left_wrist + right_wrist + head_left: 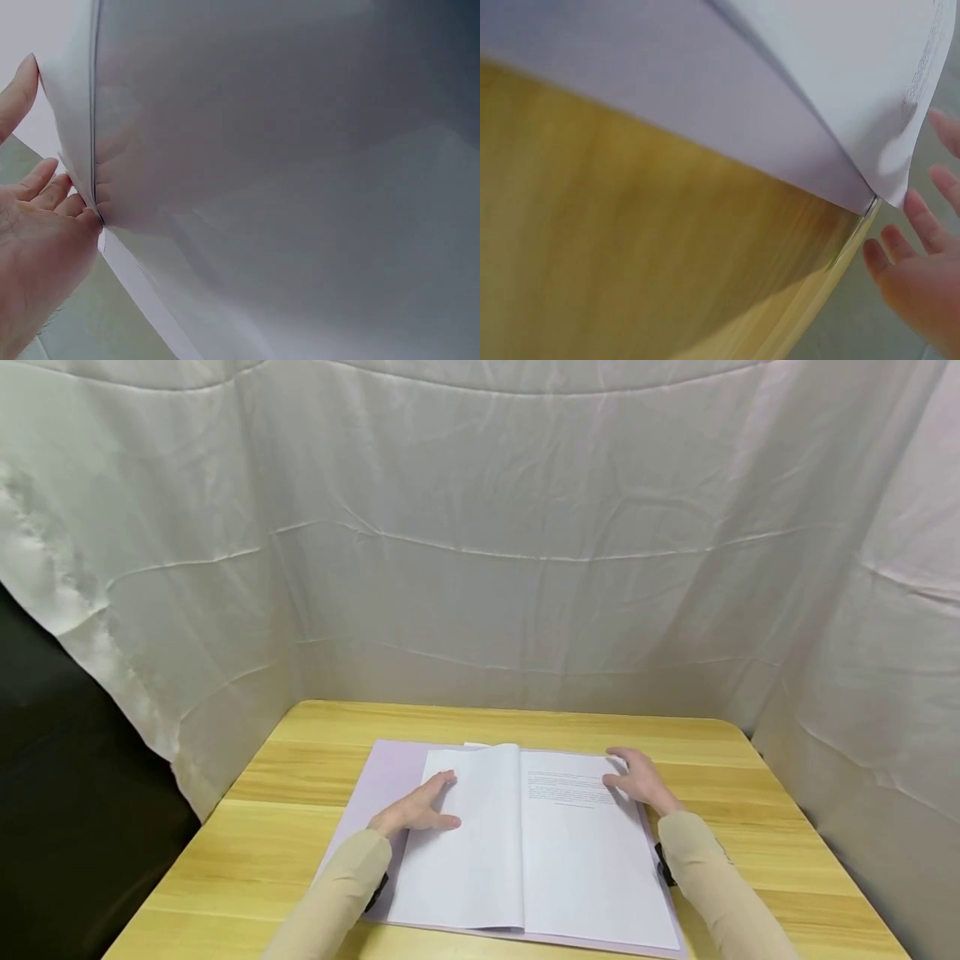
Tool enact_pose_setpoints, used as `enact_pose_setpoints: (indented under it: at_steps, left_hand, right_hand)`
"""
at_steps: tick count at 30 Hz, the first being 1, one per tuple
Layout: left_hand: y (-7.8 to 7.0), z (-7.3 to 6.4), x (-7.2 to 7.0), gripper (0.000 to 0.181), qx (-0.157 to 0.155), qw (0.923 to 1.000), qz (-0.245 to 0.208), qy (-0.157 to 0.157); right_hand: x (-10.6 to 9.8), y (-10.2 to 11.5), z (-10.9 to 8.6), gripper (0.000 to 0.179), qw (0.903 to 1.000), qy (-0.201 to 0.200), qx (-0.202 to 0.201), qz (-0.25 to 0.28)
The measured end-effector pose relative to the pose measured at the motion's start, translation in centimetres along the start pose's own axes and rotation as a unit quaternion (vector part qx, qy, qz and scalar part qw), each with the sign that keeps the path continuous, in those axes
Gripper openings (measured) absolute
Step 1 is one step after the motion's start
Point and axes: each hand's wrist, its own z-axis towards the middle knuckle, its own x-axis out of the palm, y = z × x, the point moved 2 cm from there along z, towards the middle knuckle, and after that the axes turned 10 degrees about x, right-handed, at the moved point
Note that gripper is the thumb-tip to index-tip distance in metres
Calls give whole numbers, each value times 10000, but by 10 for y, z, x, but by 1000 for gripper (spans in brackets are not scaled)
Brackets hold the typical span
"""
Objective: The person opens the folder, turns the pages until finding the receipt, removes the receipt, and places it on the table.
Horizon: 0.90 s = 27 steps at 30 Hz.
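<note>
An open folder with a lilac cover (pixel 397 764) lies on the table, white sheets inside it. The left page (pixel 472 868) is blank; the right page (pixel 592 877) carries a short block of printed text near its top. My left hand (pixel 420 807) is over the left page, thumb and fingers spread. In the left wrist view, that hand's fingers (pixel 52 193) are at the edge of a thin, see-through sheet (pixel 285 210). My right hand (pixel 637 779) is at the right page's upper outer corner, fingers apart. The right wrist view has its fingertips (pixel 913 202) beside the page corner.
The wood-grain table (pixel 277 827) extends around the folder on all sides. Pale grey cloth (pixel 517 560) hangs behind and at both sides. Dark material (pixel 67 777) shows at the far left. A small white paper edge (pixel 474 744) sticks out past the folder's top.
</note>
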Motion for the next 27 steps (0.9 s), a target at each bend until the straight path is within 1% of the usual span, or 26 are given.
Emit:
enact_pose_setpoints:
  at_steps: [2, 6, 8, 11, 15, 18, 21, 27]
  left_hand:
    - [0, 0, 0, 85, 8, 10000, 40, 65]
    - [-1, 1, -2, 84, 42, 9999, 57, 89]
    - [-2, 2, -3, 83, 55, 9999, 70, 68]
    - [-3, 2, -3, 82, 26, 9999, 87, 63]
    - [-4, 2, -2, 82, 17, 9999, 91, 84]
    - [-4, 1, -2, 82, 5, 9999, 84, 96]
    - [-3, 1, -1, 82, -32, 9999, 51, 104]
    - [-4, 0, -1, 82, -17, 9999, 64, 149]
  right_hand:
    - [-1, 0, 0, 58, 9999, -86, -69, 24]
    - [-4, 1, 3, 55, 9993, -343, -99, 103]
    - [-5, 1, 4, 54, 9989, -460, -32, 119]
    - [-7, 1, 5, 54, 9985, -473, 187, 179]
    - [-11, 1, 6, 50, 9970, -641, 360, 241]
    - [-13, 0, 8, 44, 9958, -828, 360, 147]
    - [-12, -1, 8, 40, 9955, -868, 372, 42]
    - [-13, -1, 8, 36, 9948, -980, 244, -87]
